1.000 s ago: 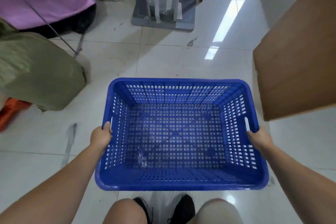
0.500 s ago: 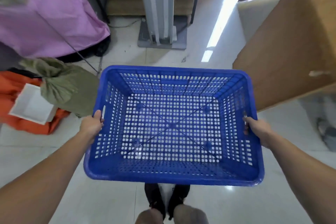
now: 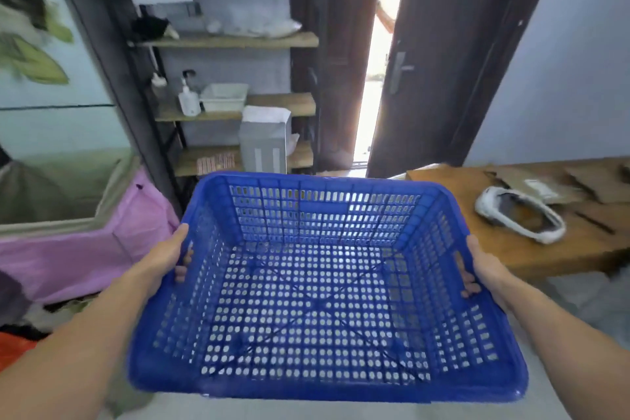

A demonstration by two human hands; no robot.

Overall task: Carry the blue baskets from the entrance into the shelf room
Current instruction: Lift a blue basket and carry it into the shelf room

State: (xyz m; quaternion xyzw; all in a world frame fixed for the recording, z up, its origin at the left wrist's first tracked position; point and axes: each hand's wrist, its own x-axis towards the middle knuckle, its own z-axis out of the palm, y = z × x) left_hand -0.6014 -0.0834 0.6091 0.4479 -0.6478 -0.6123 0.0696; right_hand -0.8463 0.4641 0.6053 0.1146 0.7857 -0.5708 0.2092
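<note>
Between both hands, blue basket [image 3: 317, 286], gripped at side rims

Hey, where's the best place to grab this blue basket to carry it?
Grip the blue basket at the handle slots in its two short side walls, one hand from each side, as the left hand and right hand do, fingers hooked through.
</note>
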